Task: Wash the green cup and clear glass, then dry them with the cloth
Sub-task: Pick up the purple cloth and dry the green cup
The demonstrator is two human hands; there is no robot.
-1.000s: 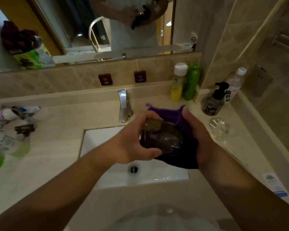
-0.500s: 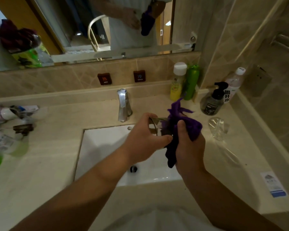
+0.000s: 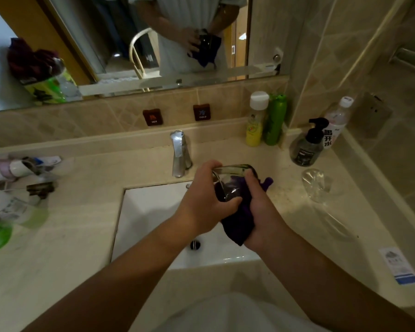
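Fingers of the left hand [image 3: 209, 202] curl round the green cup [image 3: 228, 185], thumb below and fingertips over its rim, probably to steady it for wiping; the right hand [image 3: 261, 212] pinches the purple cloth [image 3: 240, 224] against the cup's far side, its thumb pressing on the rim; both hang over the sink [image 3: 149, 212], likely so drips fall in; the clear glass [image 3: 316, 185] stands well right of the fingers on the counter [image 3: 285, 204], seemingly set aside there.
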